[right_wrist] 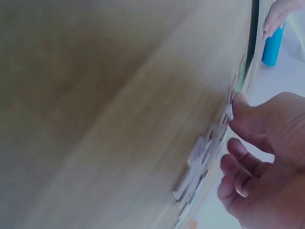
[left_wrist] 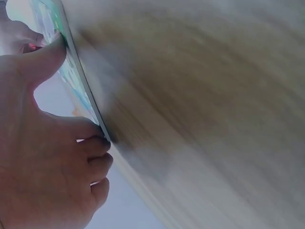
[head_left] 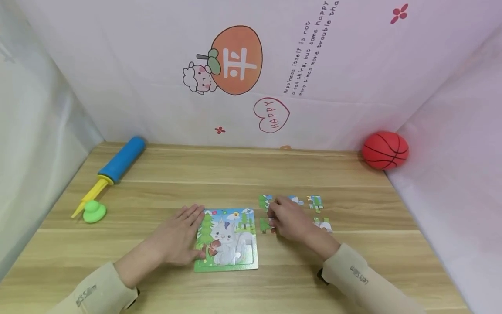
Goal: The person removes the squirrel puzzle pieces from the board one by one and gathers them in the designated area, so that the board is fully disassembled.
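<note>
A square jigsaw puzzle board (head_left: 245,233) with a white squirrel picture lies in the middle of the table. My left hand (head_left: 182,235) rests along its left edge, fingers stretched toward the far corner and thumb (left_wrist: 50,55) on the board's surface. To the right of the board, loose jigsaw pieces lie in two short rows, including a blue and green piece (head_left: 315,203) and a grey one (head_left: 323,224). Over the left end of these rows, my right hand (head_left: 290,220) pinches a jigsaw piece between thumb and index finger; the fingers mostly hide it.
At the left lie a blue and yellow pump (head_left: 123,159) and a small light-green toy (head_left: 94,212). A red ball (head_left: 385,150) with black lines sits in the far right corner. White printed cloth (head_left: 157,109) walls the back and both sides of the wooden table (head_left: 188,174).
</note>
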Action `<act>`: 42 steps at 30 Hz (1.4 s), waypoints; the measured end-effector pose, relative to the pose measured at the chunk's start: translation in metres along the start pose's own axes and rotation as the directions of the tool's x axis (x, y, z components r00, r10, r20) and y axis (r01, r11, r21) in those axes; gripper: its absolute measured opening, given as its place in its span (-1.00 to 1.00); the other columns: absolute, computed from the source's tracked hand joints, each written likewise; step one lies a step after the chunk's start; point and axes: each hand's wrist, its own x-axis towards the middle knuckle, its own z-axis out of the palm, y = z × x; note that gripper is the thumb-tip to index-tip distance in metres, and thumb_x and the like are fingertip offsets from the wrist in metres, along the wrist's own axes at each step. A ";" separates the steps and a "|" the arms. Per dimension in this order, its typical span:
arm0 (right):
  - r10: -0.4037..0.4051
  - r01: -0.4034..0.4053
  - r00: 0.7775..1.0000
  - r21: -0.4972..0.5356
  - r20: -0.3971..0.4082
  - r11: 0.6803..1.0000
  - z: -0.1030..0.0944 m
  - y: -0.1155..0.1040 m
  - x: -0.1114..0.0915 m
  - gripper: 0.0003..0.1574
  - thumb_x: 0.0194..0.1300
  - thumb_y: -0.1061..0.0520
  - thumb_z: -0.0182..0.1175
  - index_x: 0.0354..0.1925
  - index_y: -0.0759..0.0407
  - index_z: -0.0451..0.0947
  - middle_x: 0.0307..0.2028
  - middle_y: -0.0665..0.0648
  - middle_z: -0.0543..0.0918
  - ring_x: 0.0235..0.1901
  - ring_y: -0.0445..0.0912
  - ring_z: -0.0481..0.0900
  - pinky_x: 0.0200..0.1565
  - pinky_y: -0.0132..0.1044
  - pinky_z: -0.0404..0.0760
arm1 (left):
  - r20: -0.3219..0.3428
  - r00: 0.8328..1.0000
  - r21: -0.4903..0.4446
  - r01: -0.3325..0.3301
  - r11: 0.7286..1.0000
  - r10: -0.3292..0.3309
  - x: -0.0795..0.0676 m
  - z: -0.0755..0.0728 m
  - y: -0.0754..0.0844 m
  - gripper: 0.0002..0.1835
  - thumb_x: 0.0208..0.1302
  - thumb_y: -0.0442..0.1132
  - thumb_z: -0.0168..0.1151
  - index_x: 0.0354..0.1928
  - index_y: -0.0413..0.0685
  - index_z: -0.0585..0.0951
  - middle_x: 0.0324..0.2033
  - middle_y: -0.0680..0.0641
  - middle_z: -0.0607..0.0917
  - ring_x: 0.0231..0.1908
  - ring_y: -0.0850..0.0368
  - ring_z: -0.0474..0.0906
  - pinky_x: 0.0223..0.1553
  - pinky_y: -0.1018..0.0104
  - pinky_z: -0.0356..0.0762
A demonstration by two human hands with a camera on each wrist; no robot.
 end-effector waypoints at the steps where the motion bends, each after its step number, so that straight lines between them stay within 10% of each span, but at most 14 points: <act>1: -0.008 0.007 1.000 -0.029 -0.025 1.000 0.000 -0.002 0.000 -0.91 0.35 0.19 0.40 -0.26 0.12 0.64 -0.23 0.04 0.60 -0.21 -0.12 0.54 -0.15 -0.21 0.67 | -0.002 1.000 0.009 0.004 1.000 -0.004 0.000 -0.001 0.001 0.10 0.31 0.36 0.24 0.56 -0.38 0.19 0.63 -0.33 0.11 0.65 -0.27 0.03 0.68 -0.16 0.04; 6: -0.090 0.082 0.992 -0.092 -0.091 0.992 0.003 -0.020 -0.011 -0.79 0.40 0.06 0.36 -0.09 0.14 0.68 -0.14 0.06 0.67 -0.11 -0.05 0.64 -0.07 -0.18 0.73 | -0.043 0.999 0.062 -0.019 0.998 0.022 -0.001 -0.004 0.007 0.09 0.30 0.33 0.25 0.58 -0.36 0.17 0.63 -0.32 0.10 0.65 -0.25 0.03 0.68 -0.13 0.05; 14: -0.226 0.230 0.973 -0.106 0.049 0.967 0.003 -0.066 -0.026 -0.36 0.32 -0.23 0.37 0.18 0.14 0.67 0.09 0.11 0.70 0.06 -0.06 0.62 0.12 -0.17 0.71 | -0.046 0.995 0.002 -0.087 0.996 0.087 0.011 -0.011 0.011 0.12 0.28 0.29 0.31 0.60 -0.33 0.12 0.64 -0.31 0.07 0.67 -0.24 -0.01 0.70 -0.10 0.00; 25: -0.184 0.189 0.982 -0.151 0.048 0.970 0.013 -0.078 -0.024 -0.32 0.07 -0.34 0.48 0.00 0.08 0.74 0.05 0.07 0.69 -0.01 -0.11 0.55 0.10 -0.26 0.67 | 0.070 0.991 -0.061 -0.107 0.992 0.111 0.043 -0.010 0.019 0.19 0.27 0.40 0.24 0.64 -0.26 0.00 0.69 -0.22 -0.06 0.70 -0.14 -0.16 0.73 -0.04 -0.10; 42: -0.103 0.105 0.987 -0.010 0.122 0.994 0.009 -0.081 -0.011 -0.38 -0.04 -0.21 0.63 -0.15 0.07 0.64 -0.16 -0.01 0.61 -0.22 -0.22 0.45 -0.16 -0.41 0.59 | 0.064 0.994 -0.095 -0.086 0.992 0.092 0.041 -0.008 0.021 0.20 0.23 0.34 0.34 0.62 -0.32 0.05 0.67 -0.27 0.01 0.69 -0.17 -0.08 0.72 -0.07 -0.04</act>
